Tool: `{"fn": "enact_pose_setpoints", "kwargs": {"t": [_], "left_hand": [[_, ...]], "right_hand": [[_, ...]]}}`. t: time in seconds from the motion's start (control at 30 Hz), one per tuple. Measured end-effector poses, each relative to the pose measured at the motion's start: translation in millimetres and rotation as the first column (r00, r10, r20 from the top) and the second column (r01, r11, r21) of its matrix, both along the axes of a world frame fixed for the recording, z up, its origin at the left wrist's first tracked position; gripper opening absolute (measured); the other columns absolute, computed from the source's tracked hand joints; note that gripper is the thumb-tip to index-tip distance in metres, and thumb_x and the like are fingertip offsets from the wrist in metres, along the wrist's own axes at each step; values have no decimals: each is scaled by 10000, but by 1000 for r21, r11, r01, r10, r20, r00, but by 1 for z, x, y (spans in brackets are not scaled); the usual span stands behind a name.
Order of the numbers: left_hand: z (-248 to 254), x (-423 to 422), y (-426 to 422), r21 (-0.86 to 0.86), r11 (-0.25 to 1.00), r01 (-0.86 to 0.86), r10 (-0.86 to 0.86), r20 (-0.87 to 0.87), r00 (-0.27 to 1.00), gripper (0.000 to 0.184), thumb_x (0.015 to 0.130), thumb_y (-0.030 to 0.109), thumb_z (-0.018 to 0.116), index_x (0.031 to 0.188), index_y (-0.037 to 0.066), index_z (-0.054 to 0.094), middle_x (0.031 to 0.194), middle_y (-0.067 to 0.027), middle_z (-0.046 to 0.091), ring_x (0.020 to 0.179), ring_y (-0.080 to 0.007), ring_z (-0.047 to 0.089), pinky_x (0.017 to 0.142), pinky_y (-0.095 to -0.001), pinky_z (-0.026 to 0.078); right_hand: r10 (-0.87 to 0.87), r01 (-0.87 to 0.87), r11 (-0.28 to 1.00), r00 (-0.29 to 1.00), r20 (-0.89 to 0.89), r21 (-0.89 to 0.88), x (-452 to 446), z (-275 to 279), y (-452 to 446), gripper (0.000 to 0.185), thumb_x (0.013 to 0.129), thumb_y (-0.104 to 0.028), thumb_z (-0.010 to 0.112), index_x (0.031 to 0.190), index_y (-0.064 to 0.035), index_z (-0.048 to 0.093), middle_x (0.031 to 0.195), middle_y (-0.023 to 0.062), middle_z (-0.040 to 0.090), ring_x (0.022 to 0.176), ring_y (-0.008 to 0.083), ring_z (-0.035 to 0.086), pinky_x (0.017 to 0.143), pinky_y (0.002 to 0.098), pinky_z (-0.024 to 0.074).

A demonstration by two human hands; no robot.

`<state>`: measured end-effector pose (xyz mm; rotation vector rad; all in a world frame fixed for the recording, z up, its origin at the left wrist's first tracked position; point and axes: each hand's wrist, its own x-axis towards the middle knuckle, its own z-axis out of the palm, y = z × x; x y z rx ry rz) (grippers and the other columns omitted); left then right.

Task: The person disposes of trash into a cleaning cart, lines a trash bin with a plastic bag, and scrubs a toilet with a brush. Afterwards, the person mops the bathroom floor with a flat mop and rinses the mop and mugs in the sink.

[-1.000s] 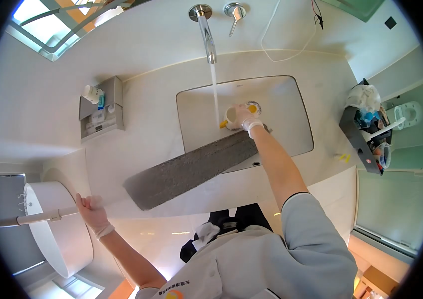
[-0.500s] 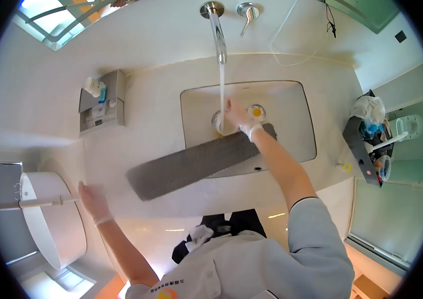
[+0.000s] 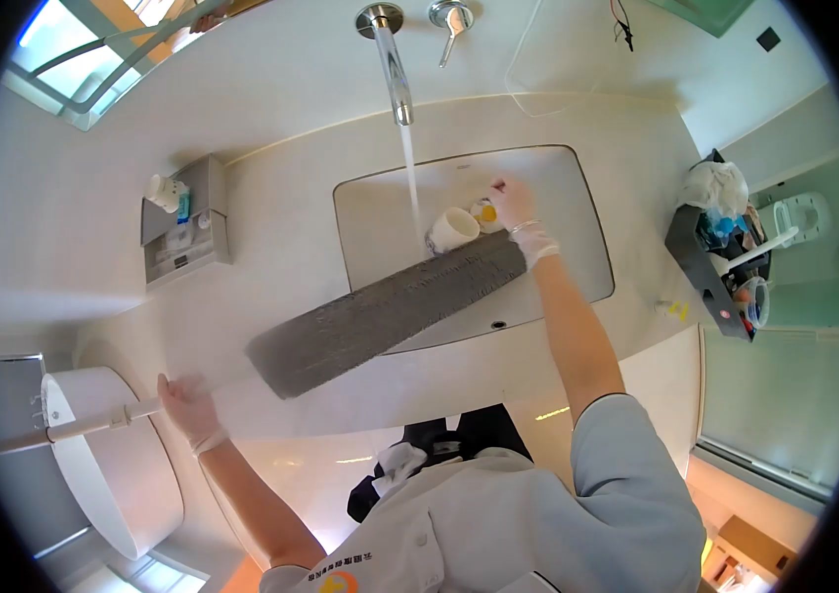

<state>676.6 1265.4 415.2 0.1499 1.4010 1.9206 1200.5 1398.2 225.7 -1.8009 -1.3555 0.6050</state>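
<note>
A flat mop with a long grey pad (image 3: 385, 314) lies slanted across the counter's front and over the sink (image 3: 577, 237). My left hand (image 3: 189, 410), in a thin clear glove, is closed around the mop's pale pole (image 3: 93, 425) at the left. My right hand (image 3: 512, 206), also gloved, is over the sink with curled fingers, its wrist by the pad's right end. What it holds, if anything, is hidden. Close to it are a white cup-like container (image 3: 455, 229) and a small white item with a yellow middle (image 3: 485, 213). Water runs from the faucet (image 3: 395, 79) into the sink.
A grey organizer box (image 3: 187, 222) with small bottles stands on the counter at left. A dark caddy (image 3: 711, 267) with cloths and a brush is at right. The faucet lever (image 3: 451, 20) is on the wall. A white round-sided fixture (image 3: 118, 465) is at lower left.
My right hand has moved right, away from the running water. The white container now shows plainly in the sink. My left hand stays on the pole, and the view has shifted slightly.
</note>
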Motion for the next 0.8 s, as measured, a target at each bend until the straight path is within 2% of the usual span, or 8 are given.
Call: {"fn": "enact_pose_setpoints", "kwargs": {"t": [0.1, 0.17, 0.27, 0.33, 0.53, 0.6, 0.73, 0.8], "left_hand": [[-8, -10, -2, 14, 1000, 24, -25, 7, 1000, 400, 902, 171, 477, 575, 147, 248, 526, 20, 168, 474, -121, 228, 555, -305, 359], [-9, -15, -4, 22, 999, 48, -49, 20, 999, 400, 901, 176, 476, 572, 144, 250, 526, 18, 169, 470, -116, 225, 545, -310, 347], [-7, -20, -7, 7, 1000, 14, -14, 17, 1000, 402, 887, 202, 497, 577, 146, 248, 540, 22, 186, 477, -110, 232, 514, -268, 315], [-3, -21, -8, 21, 999, -25, 24, 42, 999, 415, 879, 205, 518, 578, 152, 237, 539, 27, 177, 472, -105, 213, 492, -243, 288], [-3, -25, -14, 62, 998, 21, -21, 9, 1000, 419, 884, 198, 508, 582, 152, 220, 533, 28, 147, 471, -106, 189, 491, -254, 284], [-7, -28, -16, 43, 999, 25, -25, -2, 1000, 418, 886, 201, 503, 582, 151, 220, 531, 30, 147, 470, -109, 191, 492, -256, 282], [-20, -28, -11, 25, 1000, -10, 11, -46, 999, 369, 904, 189, 460, 599, 151, 255, 505, 30, 152, 446, -102, 206, 514, -275, 309], [-24, -25, -6, 33, 999, 4, -4, -18, 1000, 366, 901, 186, 465, 601, 151, 258, 505, 29, 155, 450, -105, 211, 518, -278, 311]], "right_hand": [[113, -54, 958, 974, 198, -281, 29, 8, -11, 195, 788, -222, 554, 901, -89, 641, 768, 139, 628, 758, 288, 617, 709, 406, 479], [366, -116, 836, 846, 387, -537, 35, 9, -15, 275, 821, -150, 463, 1042, -137, 626, 987, 129, 627, 917, 318, 589, 809, 405, 463], [387, -201, 901, 776, 498, -386, 20, -16, -7, 351, 832, -128, 418, 1115, -211, 608, 1126, 98, 582, 1038, 285, 553, 893, 379, 440], [485, -239, 844, 723, 492, -480, 6, -32, 10, 366, 832, -118, 415, 1128, -226, 601, 1175, 91, 552, 1071, 280, 532, 922, 381, 424], [726, -522, 588, 677, 118, -617, -3, -48, 40, 295, 805, -190, 537, 1087, -184, 622, 995, 101, 631, 956, 285, 592, 871, 400, 454], [422, -606, 536, 796, -435, -588, -2, -50, 35, 317, 769, -246, 608, 1054, -107, 628, 884, 118, 647, 810, 226, 621, 773, 339, 491], [423, -627, 561, 778, -464, -540, -16, -39, 32, 313, 780, -241, 610, 1027, -49, 624, 840, 112, 643, 729, 169, 609, 693, 295, 494], [498, -565, 660, 823, -274, -495, -23, -23, 26, 217, 795, -176, 616, 936, -11, 621, 778, 80, 619, 724, 126, 603, 627, 253, 501]]}}
